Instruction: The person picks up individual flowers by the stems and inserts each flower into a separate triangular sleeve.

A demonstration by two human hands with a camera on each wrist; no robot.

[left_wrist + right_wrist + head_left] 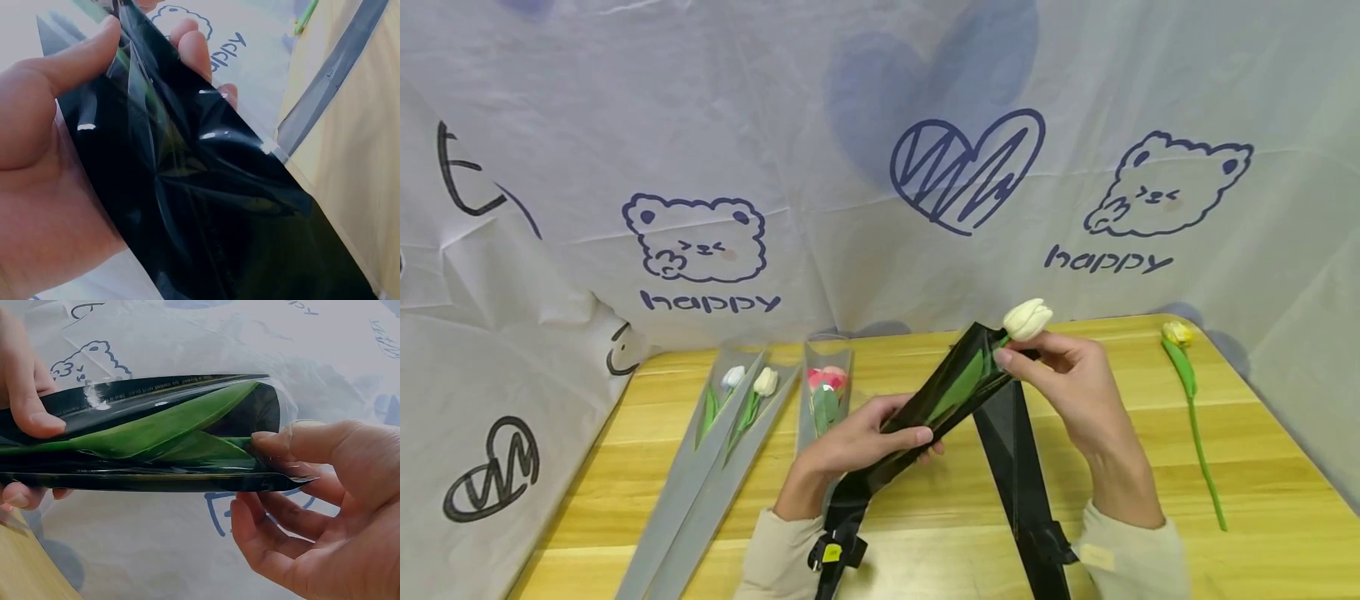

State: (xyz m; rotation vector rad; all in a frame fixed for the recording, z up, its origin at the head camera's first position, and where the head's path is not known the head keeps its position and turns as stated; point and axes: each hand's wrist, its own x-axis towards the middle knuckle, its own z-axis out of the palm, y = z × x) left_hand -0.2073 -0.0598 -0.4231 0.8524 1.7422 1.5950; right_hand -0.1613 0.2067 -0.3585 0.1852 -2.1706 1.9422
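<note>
In the head view a white tulip (1028, 320) stands tilted, its bloom above the mouth of a black flower sleeve (951, 371) with a see-through front. My left hand (850, 437) grips the sleeve partway down, thumb in front and fingers behind. At the mouth, my right hand (1078, 392) pinches the tulip's stem just under the bloom, along with the sleeve's edge. Through the film in the right wrist view, green leaves (181, 425) show inside. The left wrist view has the lower sleeve (244, 231), creased, running below the left hand (50, 144).
Two grey sleeves (681, 500) with pale tulips lie at the table's left, beside a sleeve with a pink flower (827, 387). A long black strip (1011, 450), apparently another sleeve, lies between my arms. A yellow tulip (1197, 442) lies at right. A printed cloth (820, 208) hangs behind.
</note>
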